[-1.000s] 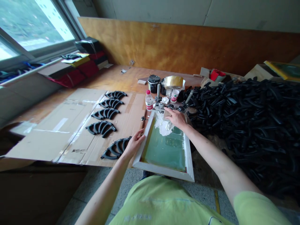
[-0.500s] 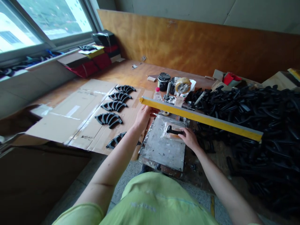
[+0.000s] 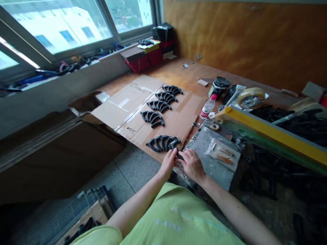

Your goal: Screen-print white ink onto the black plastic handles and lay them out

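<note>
At 12 o'clock, close to your body, your left hand point(image 3: 167, 165) and right hand point(image 3: 192, 165) meet, fingers bent around one black piece point(image 3: 180, 155). You grip it between the fingertips of both, at the near edge of the cardboard point(image 3: 114, 112). Its far end comes right up to the nearest row point(image 3: 163, 143) of curved black pieces; you cannot tell from here whether it touches them.

At 1 o'clock, just beside your right hand, is the grey plate point(image 3: 219, 177), with a small pad point(image 3: 222, 154) on it. The piece in your grip is off the plate, and the frame point(image 3: 276, 132) is up and tilted above the plate's far right side, yellow edge towards you. So the pad is open to reach, I judge, but both your hands are taken up by the piece.

At 2 o'clock, past the plate, the dark heap point(image 3: 263, 183) lies partly under the frame.

Further out, between 11 and 12, the four other rows point(image 3: 154, 117) fan across the cardboard, well apart from the nearest. Around 12 to 1 stand the bottle point(image 3: 205, 111) and, behind it, the dark jar point(image 3: 219, 86); the tape roll point(image 3: 249, 91) is at 1. Furthest, just left of 12, are the red boxes point(image 3: 140, 63) by the window point(image 3: 76, 27).
</note>
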`<state>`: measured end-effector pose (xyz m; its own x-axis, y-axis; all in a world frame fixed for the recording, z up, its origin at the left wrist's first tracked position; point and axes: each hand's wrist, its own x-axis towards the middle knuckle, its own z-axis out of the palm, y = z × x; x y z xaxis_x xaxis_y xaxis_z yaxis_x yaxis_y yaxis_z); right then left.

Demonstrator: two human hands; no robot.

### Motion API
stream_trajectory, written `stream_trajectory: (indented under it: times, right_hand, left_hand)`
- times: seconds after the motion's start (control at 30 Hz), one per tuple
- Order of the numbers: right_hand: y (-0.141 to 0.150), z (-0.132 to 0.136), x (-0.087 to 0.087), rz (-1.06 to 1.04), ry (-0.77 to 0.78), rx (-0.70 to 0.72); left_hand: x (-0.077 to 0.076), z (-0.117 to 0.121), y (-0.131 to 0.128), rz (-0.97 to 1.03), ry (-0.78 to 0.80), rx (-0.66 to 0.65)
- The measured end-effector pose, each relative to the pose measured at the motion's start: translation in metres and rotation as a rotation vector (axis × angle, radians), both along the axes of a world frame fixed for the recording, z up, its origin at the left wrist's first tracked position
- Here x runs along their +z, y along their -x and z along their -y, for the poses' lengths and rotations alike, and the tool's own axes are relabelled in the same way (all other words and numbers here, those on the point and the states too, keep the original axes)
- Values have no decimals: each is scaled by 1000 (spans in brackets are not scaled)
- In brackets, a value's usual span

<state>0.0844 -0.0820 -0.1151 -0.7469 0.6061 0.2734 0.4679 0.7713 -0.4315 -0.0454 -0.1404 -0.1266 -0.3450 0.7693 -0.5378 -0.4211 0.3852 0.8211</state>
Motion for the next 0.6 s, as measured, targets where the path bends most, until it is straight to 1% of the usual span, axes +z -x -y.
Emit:
stream_trajectory:
  times: [0.07, 0.17, 0.2, 0.27, 0.33, 0.37, 0.43, 0.5, 0.6]
  right_hand:
    - [31, 1, -16, 32, 33, 61]
    - [59, -13, -42, 116, 69, 58]
    - [65, -19, -49, 160, 77, 51]
    - [76, -27, -59, 254, 89, 55]
    - [87, -31, -64, 334, 95, 75]
    - [91, -31, -65, 364, 98, 78]
    - [100, -31, -66, 408, 118, 67]
    - [107, -31, -66, 431, 149, 53]
    - [111, -33, -67, 414, 178, 69]
  left_hand:
    - [-19, 15, 36, -89, 65, 108]
    - [-54, 38, 88, -226, 209, 222]
    - [-65, 43, 102, -273, 268, 230]
    - [-85, 50, 121, -355, 364, 201]
    - [-98, 52, 131, -411, 419, 142]
    - [-101, 51, 134, -432, 437, 114]
    - [-104, 48, 140, -482, 481, 52]
    - [-101, 44, 145, -550, 539, -33]
    - [-95, 38, 155, -650, 622, -153]
